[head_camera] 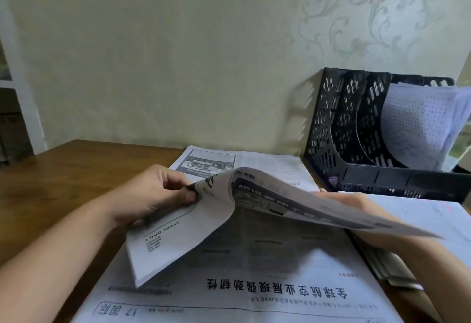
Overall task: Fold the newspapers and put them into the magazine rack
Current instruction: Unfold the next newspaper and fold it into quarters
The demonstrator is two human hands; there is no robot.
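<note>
A folded newspaper (204, 223) is lifted off the table in front of me, arched over an open newspaper (254, 287) that lies flat below. My left hand (155, 192) pinches the folded paper's left top edge between thumb and fingers. My right hand (356, 210) is under its right side, mostly hidden by the sheet, so its grip does not show. The black perforated magazine rack (356, 129) stands at the back right against the wall, with a folded newspaper (420, 121) in its rightmost slot.
More newspaper (254, 162) lies flat behind the lifted one. A white sheet (420, 218) and a dark flat object (382, 259) lie at my right, in front of the rack. Bare wooden table (63, 182) spreads to the left. The wall is close behind.
</note>
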